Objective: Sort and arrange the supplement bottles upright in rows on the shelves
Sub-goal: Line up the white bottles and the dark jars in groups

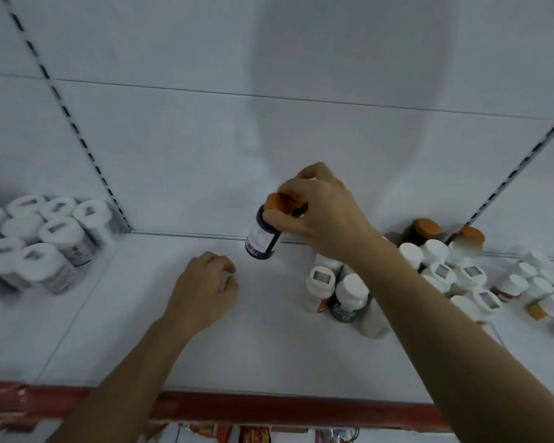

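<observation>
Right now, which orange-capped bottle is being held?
The dark purple bottle, tilted, held by its cap in the right grip; the other two orange-capped bottles stand at the back right.

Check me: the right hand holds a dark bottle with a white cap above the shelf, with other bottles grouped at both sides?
Not quite. The head view shows an orange cap, not white, on the dark bottle. The right hand does hold it above the shelf, with left bottles and right bottles grouped at the sides.
</observation>
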`<state>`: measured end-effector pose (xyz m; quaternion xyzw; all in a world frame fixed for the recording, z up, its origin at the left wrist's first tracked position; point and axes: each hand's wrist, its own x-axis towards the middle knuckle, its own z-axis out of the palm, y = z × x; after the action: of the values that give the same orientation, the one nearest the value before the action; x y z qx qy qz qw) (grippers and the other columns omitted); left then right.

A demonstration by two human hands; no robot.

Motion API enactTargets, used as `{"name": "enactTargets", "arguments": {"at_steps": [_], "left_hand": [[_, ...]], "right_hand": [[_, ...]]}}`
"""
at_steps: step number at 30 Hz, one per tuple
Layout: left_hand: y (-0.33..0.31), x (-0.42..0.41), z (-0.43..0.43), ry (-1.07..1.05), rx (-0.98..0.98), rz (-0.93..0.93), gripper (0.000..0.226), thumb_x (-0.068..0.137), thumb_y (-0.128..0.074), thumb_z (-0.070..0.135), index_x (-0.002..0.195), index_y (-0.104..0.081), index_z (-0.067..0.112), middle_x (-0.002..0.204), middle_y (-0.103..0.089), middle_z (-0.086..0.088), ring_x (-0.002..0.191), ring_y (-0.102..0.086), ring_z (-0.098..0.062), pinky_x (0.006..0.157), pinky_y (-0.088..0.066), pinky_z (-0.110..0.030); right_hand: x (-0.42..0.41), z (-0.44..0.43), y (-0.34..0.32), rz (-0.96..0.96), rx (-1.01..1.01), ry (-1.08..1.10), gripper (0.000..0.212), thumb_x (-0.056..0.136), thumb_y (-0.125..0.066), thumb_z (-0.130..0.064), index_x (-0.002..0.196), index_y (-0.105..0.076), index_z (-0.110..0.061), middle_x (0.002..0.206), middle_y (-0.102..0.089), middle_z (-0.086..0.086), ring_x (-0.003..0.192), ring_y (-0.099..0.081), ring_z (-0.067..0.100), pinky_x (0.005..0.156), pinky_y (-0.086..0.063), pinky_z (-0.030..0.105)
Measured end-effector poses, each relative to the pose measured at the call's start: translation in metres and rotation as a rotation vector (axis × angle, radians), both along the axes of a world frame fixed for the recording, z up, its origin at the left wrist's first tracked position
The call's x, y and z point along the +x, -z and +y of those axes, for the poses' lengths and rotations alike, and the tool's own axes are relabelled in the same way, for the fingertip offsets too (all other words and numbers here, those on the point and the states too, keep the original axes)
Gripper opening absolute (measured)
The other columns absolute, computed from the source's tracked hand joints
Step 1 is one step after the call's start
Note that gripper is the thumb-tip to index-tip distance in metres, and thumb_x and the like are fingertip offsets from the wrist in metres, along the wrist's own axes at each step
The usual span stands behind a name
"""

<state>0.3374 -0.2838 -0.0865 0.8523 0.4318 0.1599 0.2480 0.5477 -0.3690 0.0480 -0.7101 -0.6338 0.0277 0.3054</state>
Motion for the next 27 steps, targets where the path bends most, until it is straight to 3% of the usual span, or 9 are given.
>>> {"name": "enactTargets", "arguments": {"at_steps": [4,8,11,13,16,19,23,27], "left_hand": [[0.007,-0.055,0.016,-0.194,0.106,0.158,0.031,0.088,-0.065,0.022,0.119,-0.063,0.025,0.127,-0.051,0.000,0.122,-0.046,-0.029,0.094,-0.042,-0.046],[0.019,-0.083,0.011,-0.206,0.123,0.124,0.038,0.091,-0.059,0.034,0.128,-0.060,0.026,0.137,-0.048,0.000,0.130,-0.043,-0.026,0.100,-0.040,-0.049],[0.026,-0.092,0.005,-0.175,0.160,0.050,0.036,0.084,-0.049,0.040,0.115,-0.063,0.027,0.127,-0.052,0.004,0.119,-0.048,-0.022,0.089,-0.044,-0.043],[0.025,-0.093,0.003,-0.124,0.165,0.024,0.023,0.081,-0.050,0.037,0.100,-0.060,0.032,0.116,-0.051,0.011,0.108,-0.049,-0.016,0.082,-0.039,-0.037],[0.020,-0.088,-0.003,0.024,0.173,0.034,0.019,0.081,-0.047,0.040,0.096,-0.058,0.034,0.111,-0.050,0.015,0.104,-0.048,-0.011,0.081,-0.040,-0.036],[0.018,-0.073,-0.013,0.201,0.174,0.047,0.025,0.085,-0.043,0.041,0.101,-0.060,0.032,0.114,-0.049,0.016,0.106,-0.045,-0.006,0.085,-0.042,-0.031],[0.009,-0.042,-0.022,0.418,0.098,0.017,0.020,0.096,-0.051,0.033,0.112,-0.062,0.033,0.120,-0.047,0.022,0.111,-0.044,0.003,0.097,-0.039,-0.018],[-0.011,0.003,-0.026,0.456,0.089,-0.131,0.026,0.097,-0.058,0.022,0.122,-0.063,0.030,0.123,-0.049,0.021,0.115,-0.049,0.004,0.098,-0.036,-0.007]], "right_hand": [[-0.044,0.035,0.026,-0.094,-0.153,-0.111,0.037,0.085,-0.065,-0.055,0.099,-0.069,-0.022,0.110,-0.048,0.002,0.089,-0.059,0.022,0.077,-0.051,0.034],[-0.072,0.064,0.047,-0.183,-0.242,-0.143,0.036,0.085,-0.068,-0.050,0.099,-0.066,-0.017,0.110,-0.045,0.005,0.084,-0.060,0.028,0.074,-0.052,0.036],[-0.080,0.074,0.054,-0.188,-0.295,-0.156,0.046,0.086,-0.067,-0.052,0.120,-0.063,-0.022,0.124,-0.044,0.007,0.098,-0.060,0.031,0.084,-0.054,0.040],[-0.078,0.076,0.053,-0.137,-0.340,-0.186,0.065,0.082,-0.070,-0.058,0.139,-0.052,-0.030,0.136,-0.042,0.007,0.115,-0.055,0.030,0.094,-0.051,0.043],[-0.063,0.068,0.047,-0.034,-0.375,-0.228,0.089,0.076,-0.074,-0.066,0.150,-0.034,-0.035,0.148,-0.036,0.006,0.132,-0.045,0.029,0.104,-0.047,0.049],[-0.038,0.045,0.034,-0.005,-0.340,-0.128,0.088,0.079,-0.068,-0.070,0.152,-0.030,-0.037,0.155,-0.030,0.003,0.132,-0.047,0.030,0.106,-0.046,0.048],[0.007,0.002,0.022,-0.115,-0.314,0.050,0.075,0.085,-0.064,-0.066,0.147,-0.033,-0.036,0.137,-0.050,0.003,0.122,-0.049,0.026,0.100,-0.046,0.043],[0.058,-0.047,0.016,-0.155,-0.304,0.241,0.064,0.089,-0.061,-0.061,0.144,-0.040,-0.035,0.132,-0.052,0.004,0.121,-0.048,0.030,0.098,-0.046,0.049]]}}
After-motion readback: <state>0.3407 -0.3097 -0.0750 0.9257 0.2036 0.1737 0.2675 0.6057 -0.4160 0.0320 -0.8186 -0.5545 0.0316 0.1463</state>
